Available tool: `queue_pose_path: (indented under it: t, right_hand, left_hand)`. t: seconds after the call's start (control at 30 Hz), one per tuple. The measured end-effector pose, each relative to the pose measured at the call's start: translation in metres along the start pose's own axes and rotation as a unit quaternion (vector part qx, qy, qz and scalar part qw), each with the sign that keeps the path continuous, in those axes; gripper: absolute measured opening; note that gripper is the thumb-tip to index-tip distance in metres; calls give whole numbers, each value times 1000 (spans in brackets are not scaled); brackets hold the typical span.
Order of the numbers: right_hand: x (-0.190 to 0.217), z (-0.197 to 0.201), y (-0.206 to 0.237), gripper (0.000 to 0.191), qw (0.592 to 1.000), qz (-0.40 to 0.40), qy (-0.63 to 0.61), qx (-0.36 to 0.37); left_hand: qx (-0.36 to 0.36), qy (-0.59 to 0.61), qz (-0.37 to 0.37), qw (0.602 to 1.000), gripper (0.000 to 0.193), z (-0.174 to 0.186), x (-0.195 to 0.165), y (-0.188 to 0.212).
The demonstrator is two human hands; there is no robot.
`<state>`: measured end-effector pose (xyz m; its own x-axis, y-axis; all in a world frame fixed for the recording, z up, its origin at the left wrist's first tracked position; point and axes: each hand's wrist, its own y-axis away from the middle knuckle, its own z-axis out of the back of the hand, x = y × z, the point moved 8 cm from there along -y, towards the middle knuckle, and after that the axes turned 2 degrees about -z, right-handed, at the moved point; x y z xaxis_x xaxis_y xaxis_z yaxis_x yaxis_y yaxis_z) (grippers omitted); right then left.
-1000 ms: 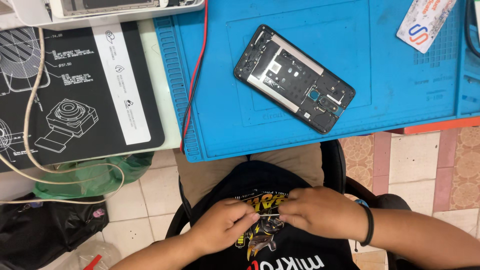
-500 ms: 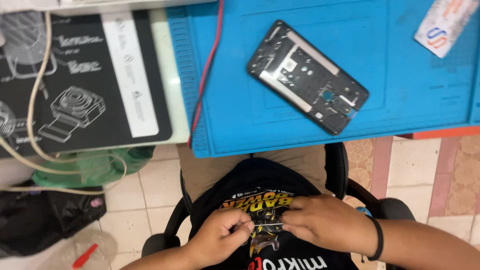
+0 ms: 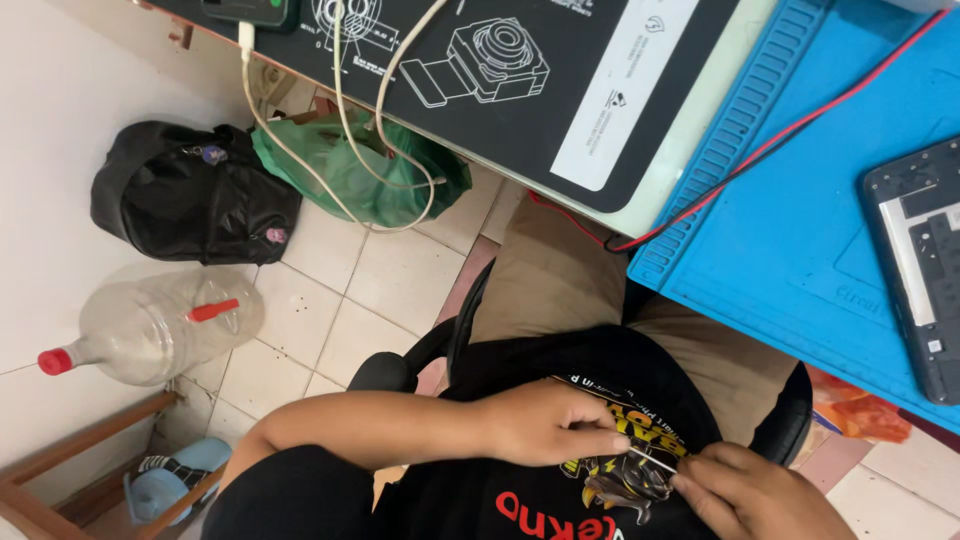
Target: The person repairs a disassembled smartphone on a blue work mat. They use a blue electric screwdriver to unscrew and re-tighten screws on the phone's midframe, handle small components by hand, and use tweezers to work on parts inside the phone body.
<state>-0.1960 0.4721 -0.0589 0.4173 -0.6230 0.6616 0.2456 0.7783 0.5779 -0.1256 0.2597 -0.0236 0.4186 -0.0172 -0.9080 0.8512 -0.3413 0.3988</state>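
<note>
Lower centre: left hand and right hand pinch a thin strip over the shirt. Right: blue mat, phone frame. Left: bottle, black bag.

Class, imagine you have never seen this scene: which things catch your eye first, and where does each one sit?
The bright blue ribbed work mat fills the upper right, with a dark opened phone frame lying on it at the right edge. At the bottom, the left hand and right hand pinch a thin pale strip between them over a black printed shirt.
</note>
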Motion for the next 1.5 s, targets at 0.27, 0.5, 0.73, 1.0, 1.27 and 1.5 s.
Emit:
queue_pose_path:
  t: [0.27,0.5,0.73,1.0,1.27,1.5]
  right_hand:
    - [26,10,-15,24,997,-66,-8,28]
    - [43,1,-12,24,993,27,-104,49]
    - [49,-4,-6,26,989,61,-122,57]
    - [36,-10,-3,26,993,32,-110,38]
    - [27,-13,-5,25,991,51,-111,47]
    - [21,-4,-23,25,999,-8,-35,24]
  left_hand:
    - [22,-103,-40,994,28,10,-8,-5]
    - [-6,-45,-59,997,22,18,-18,17]
    - [-21,-8,-23,999,18,16,-20,30]
    - [-90,6,-57,994,15,17,-23,34]
    - [-79,12,-26,996,19,22,-17,33]
    - [-3,-82,-28,996,26,22,-11,9]
